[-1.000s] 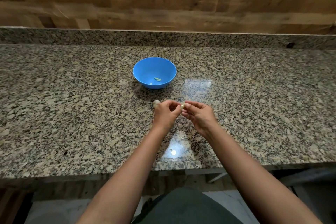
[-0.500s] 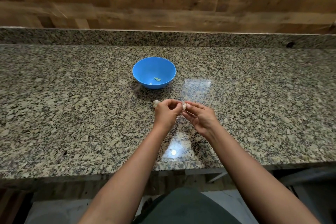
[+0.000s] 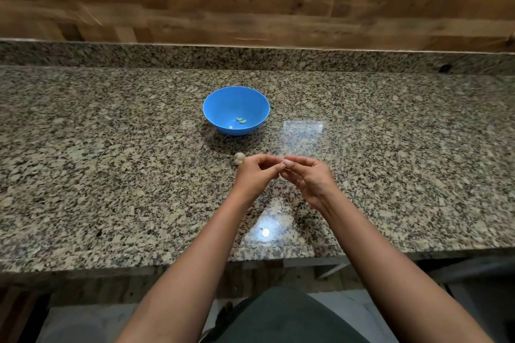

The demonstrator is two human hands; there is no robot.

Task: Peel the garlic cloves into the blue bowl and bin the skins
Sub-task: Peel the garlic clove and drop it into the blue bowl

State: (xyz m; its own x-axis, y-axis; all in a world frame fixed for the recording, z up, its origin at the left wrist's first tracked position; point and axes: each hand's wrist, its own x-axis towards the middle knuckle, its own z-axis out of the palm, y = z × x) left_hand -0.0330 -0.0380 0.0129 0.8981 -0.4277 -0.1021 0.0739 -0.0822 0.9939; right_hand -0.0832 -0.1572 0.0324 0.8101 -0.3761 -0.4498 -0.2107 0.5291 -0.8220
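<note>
A blue bowl [image 3: 220,108] stands on the granite counter with a few peeled cloves [image 3: 240,120] at its bottom. Just in front of it, my left hand [image 3: 255,174] and my right hand [image 3: 308,177] meet fingertip to fingertip and pinch a small garlic clove [image 3: 282,164] between them; the clove is mostly hidden by the fingers. A pale garlic bulb [image 3: 239,158] lies on the counter right behind my left hand, touching or nearly touching its knuckles.
The granite counter [image 3: 111,170] stretches wide to both sides, with a raised granite backsplash and a wood-panelled wall behind. Its front edge runs just below my forearms. No bin is in view.
My hands have stayed in the same spot, with only small finger movements on the clove. The bowl and bulb have not moved.
</note>
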